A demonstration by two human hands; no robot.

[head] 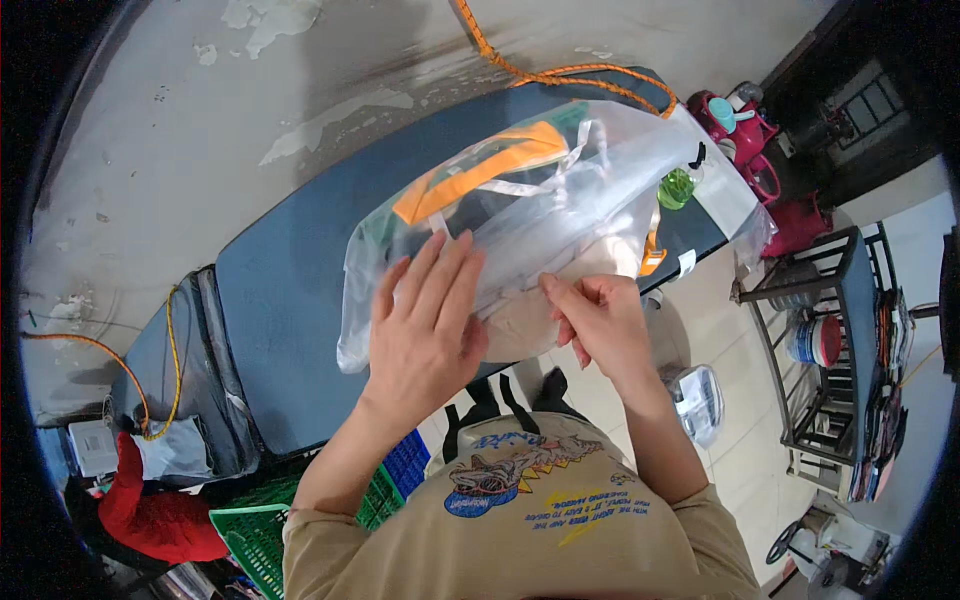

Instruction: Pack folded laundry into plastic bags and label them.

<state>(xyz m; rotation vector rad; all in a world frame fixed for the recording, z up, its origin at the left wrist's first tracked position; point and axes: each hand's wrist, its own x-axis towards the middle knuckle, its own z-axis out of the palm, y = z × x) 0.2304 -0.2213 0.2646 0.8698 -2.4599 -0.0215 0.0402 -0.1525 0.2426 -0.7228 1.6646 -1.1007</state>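
Observation:
A large clear plastic bag (585, 202) lies across a dark blue-grey table (300, 285). Through its film show an orange fabric strip (487, 172), some green material (382, 221) and white straps (525, 186). My left hand (431, 315) rests palm down on the bag's near left part, fingers extended and slightly apart. With thumb and bent fingers, my right hand (596, 311) pinches the bag's film near its front edge. Beige material (525, 322) shows beneath the film between my hands. An orange buckle (652, 261) sticks out beside the bag, right of my right hand.
Orange rope (555, 75) runs along the table's back. A bottle of green liquid (676, 189) stands at the right. Pink-red gas cylinders (795, 225) and a metal rack (847, 345) are farther right. A green crate (255, 551) and a person's red sleeve (161, 517) are at left.

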